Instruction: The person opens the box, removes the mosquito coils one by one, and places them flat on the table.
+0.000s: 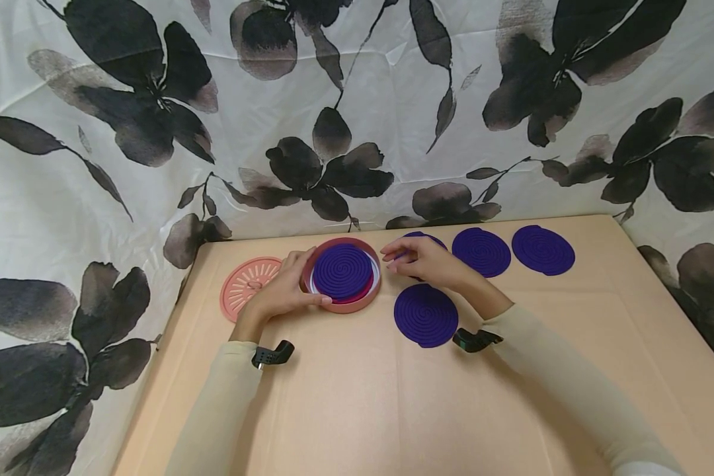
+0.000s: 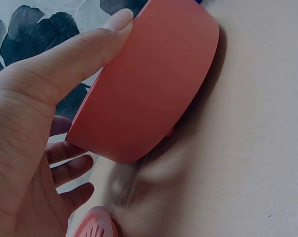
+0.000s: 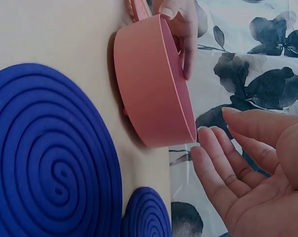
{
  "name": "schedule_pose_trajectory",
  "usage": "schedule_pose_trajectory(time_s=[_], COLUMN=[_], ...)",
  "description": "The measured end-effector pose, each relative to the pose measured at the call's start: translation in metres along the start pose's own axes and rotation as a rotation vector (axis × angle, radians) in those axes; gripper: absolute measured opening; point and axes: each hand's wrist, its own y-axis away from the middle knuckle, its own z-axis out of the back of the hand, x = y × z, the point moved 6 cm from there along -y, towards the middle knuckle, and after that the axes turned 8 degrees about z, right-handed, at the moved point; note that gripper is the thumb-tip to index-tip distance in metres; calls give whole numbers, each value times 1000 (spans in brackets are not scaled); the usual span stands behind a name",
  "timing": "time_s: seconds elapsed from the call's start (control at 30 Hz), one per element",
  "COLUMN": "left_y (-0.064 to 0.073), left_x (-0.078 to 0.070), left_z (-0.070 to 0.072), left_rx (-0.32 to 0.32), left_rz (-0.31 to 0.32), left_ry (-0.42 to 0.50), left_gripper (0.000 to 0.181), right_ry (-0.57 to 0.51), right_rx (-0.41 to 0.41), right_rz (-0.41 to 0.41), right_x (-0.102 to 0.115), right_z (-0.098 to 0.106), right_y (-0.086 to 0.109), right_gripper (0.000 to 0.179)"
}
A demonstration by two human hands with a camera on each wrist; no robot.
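Observation:
My left hand (image 1: 278, 294) grips the left side of a round pink box (image 1: 346, 308), thumb at the rim's near edge and fingers round the far side. Inside the box, a dark blue mosquito coil (image 1: 342, 271) lies on top, with red and white edges showing beneath it. My right hand (image 1: 425, 262) hovers just right of the box, fingers loosely bent and holding nothing. In the right wrist view its fingertips (image 3: 204, 136) are close to the rim. Under that hand lies another blue coil (image 1: 431, 236), partly hidden.
Left of the box rests its slotted pink lid (image 1: 244, 285), partly behind the left hand. More blue coils lie flat: one nearer me (image 1: 426, 316), two to the right, a middle coil (image 1: 481, 252) and an outer coil (image 1: 543, 250). Floral cloth (image 1: 393, 119) hangs behind the table (image 1: 428, 410).

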Motion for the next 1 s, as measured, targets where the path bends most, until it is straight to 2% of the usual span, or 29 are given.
schedule_pose_trajectory(time_s=[0.13, 0.5, 0.7, 1.0], left_y=[0, 0, 3, 10], left_x=[0, 1, -1, -3], left_z=[0, -1, -2, -6], left_rx=[-1, -1, -9, -11], left_rz=[0, 5, 3, 18], left_ry=[3, -2, 0, 9], left_gripper=[126, 126, 125, 123], right_ry=[11, -90, -89, -116], right_rx=[1, 27, 46, 71], right_rz=[-13, 37, 71, 67], right_x=[4, 16, 18, 19], right_z=[-4, -22, -32, -45], right_y=[-6, -23, -26, -29], right_gripper=[41, 43, 46, 46])
